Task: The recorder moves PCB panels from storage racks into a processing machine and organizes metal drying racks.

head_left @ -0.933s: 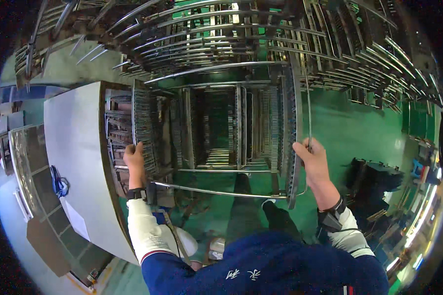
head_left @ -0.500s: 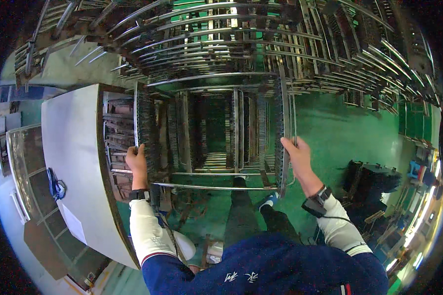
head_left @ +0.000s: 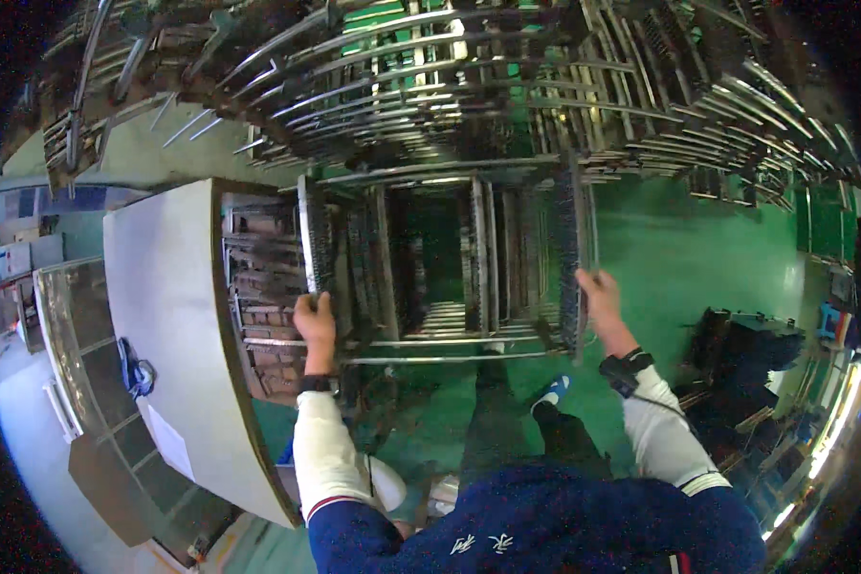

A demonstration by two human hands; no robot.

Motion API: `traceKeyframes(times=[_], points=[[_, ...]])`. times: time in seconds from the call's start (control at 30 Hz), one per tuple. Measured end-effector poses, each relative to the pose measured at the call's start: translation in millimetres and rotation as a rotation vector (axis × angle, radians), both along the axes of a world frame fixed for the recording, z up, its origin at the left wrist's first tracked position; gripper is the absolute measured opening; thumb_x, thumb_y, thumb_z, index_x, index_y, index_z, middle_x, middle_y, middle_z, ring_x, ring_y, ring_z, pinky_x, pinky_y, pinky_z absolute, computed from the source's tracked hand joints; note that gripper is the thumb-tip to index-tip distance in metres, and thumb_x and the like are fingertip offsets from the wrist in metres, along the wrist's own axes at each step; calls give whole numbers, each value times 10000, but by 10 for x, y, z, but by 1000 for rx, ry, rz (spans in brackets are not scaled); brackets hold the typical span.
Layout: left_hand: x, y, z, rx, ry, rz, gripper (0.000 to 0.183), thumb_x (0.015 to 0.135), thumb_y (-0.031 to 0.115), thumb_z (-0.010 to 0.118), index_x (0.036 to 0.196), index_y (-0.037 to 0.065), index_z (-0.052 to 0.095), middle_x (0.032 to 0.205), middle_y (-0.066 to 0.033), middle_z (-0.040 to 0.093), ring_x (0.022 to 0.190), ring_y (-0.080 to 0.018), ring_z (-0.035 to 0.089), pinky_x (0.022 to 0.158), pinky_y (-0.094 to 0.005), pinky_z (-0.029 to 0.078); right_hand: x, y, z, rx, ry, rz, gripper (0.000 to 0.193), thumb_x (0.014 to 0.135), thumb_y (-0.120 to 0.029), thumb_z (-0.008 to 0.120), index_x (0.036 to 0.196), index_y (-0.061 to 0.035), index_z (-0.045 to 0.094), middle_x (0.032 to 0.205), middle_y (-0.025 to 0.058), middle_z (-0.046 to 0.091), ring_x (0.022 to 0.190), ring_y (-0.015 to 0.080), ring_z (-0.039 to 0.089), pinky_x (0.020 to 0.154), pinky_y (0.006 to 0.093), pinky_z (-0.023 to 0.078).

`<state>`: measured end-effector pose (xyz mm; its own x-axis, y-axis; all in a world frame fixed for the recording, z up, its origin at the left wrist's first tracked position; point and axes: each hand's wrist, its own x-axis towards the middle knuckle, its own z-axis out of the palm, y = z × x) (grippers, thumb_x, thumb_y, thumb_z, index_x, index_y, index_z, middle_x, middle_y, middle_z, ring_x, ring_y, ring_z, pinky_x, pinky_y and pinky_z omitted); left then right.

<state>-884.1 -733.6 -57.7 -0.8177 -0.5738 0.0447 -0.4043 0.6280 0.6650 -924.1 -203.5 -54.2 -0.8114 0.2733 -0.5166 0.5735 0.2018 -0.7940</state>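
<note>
A metal rack frame (head_left: 306,234) with dark toothed side rails and bright crossbars is held in front of me, at the middle of the head view. My left hand (head_left: 316,327) is closed around its left side rail, close to the near end. On the opposite side my right hand (head_left: 601,304) grips the right rail, its fingers partly hidden behind the metal. Through the frame show more dark uprights and slatted metal racks; where they touch it, I cannot tell.
Stacked metal racks (head_left: 402,67) fill the far side, with bars sticking out. At left stands a pale board-topped table (head_left: 177,316) with a dark blue strap (head_left: 136,368) on it. A dark pile (head_left: 746,349) lies on the green floor (head_left: 651,230) at right.
The whole view has shifted, so the surroundings appear farther right. Both hands keep their hold on the rack frame, whose right side has swung slightly away from me.
</note>
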Motion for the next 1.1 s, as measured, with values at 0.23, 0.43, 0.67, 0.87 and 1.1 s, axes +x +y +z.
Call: traceKeyframes(times=[0.23,0.43,0.67,0.87,1.1], points=[[-104,72,27,-71,15,-67,238,770,105,692,747,-20,490,679,-171,485,648,-342,467,626,-413,393,-59,-52,-128,-100,-99,-19,274,852,-316,670,867,-53,599,723,-46,540,642,67,474,568,247,378],[-110,52,16,-288,-30,-9,236,768,143,696,810,-22,533,781,-197,533,757,-386,517,689,-447,413,-38,3,-227,-112,-185,-21,332,825,-352,688,906,-35,631,732,0,592,655,105,514,601,288,411],[-45,-161,-183,-233,-292,20,253,777,177,686,854,-34,571,881,-235,583,851,-415,547,750,-454,437,-54,-37,-363,-65,-118,48,263,857,-307,663,938,-61,620,720,-36,557,585,69,479,507,252,365],[-10,-222,-325,-186,-276,25,262,780,164,675,876,-60,579,888,-268,596,861,-441,557,757,-465,436,-135,-217,-58,-117,-63,-18,321,826,-335,689,859,-27,604,712,-16,561,614,83,470,541,272,383],[-99,-100,-330,-277,-204,-26,327,801,149,641,1025,-84,585,947,-290,619,889,-444,577,798,-454,451,-67,-41,-201,83,-3,22,375,803,-351,702,805,8,593,674,19,561,625,108,472,562,313,399]])
